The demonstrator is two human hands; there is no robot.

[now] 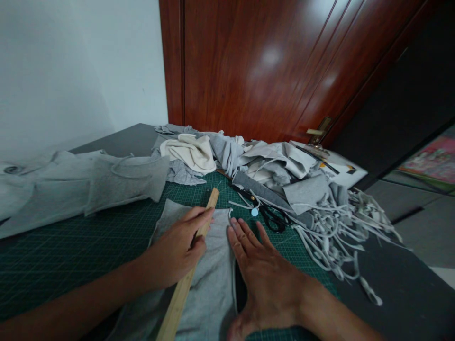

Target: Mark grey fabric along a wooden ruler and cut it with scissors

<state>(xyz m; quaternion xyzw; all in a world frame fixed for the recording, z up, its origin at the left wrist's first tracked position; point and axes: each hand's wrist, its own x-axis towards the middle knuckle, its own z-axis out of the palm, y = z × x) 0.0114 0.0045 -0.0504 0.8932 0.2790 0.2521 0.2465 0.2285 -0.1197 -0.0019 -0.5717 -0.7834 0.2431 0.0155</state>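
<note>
My left hand point(181, 248) is closed around a wooden ruler-like strip point(180, 296), thumb on one side and fingers on the other. The strip slants across a piece of grey knit fabric point(209, 279) spread on a green cutting mat point(103, 258). Fingers stretched out, my right hand point(261, 272) lies flat along the fabric's right edge and holds nothing. Just beyond it are black-handled scissors point(273, 218) and a small pale blue disc point(254, 212). The near end of the strip runs out of view.
Folded grey fabric point(117, 182) lies on the left. Heaped grey cloth point(227, 151) with a cream piece point(190, 152) is at the back. Tangled fabric strips point(334, 232) spread over the right side of the dark table point(401, 289). Behind stand a white wall and a wooden door point(249, 66).
</note>
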